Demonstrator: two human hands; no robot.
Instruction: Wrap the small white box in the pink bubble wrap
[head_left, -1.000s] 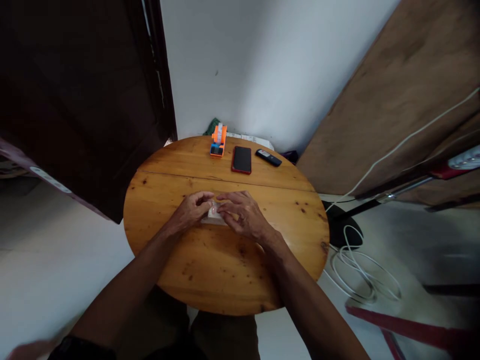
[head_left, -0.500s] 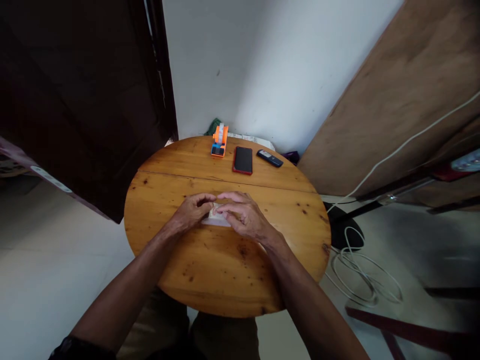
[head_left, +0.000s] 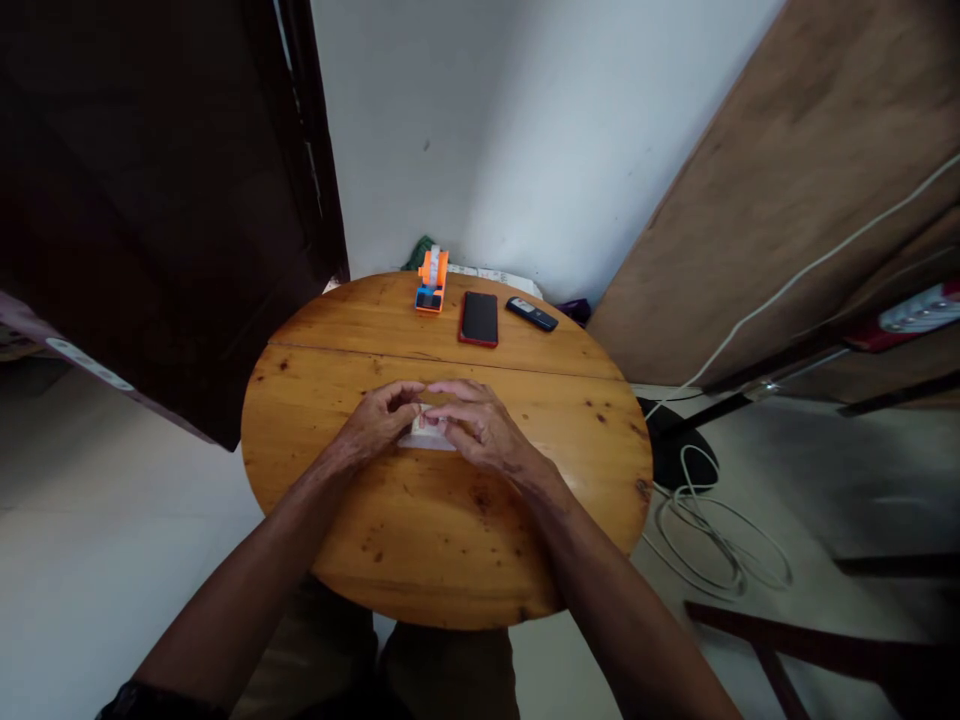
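Observation:
A small white packet-like object [head_left: 424, 436] lies on the round wooden table [head_left: 450, 540], mostly covered by both hands. My left hand [head_left: 379, 422] curls over its left end, fingertips pinched at its top edge. My right hand [head_left: 480, 428] rests over its right side, fingers meeting the left hand's fingertips above it. What the object is cannot be made out.
At the table's far edge stand an orange and blue tape dispenser [head_left: 431, 282], a dark phone with a red rim [head_left: 479, 318] and a small dark remote [head_left: 532, 314]. A dark door [head_left: 150, 190] is at left; white cable coils [head_left: 705, 530] lie on the floor at right.
Both hands stay on the white object; the fingertips have shifted slightly closer together over its top edge. The view moved a little.

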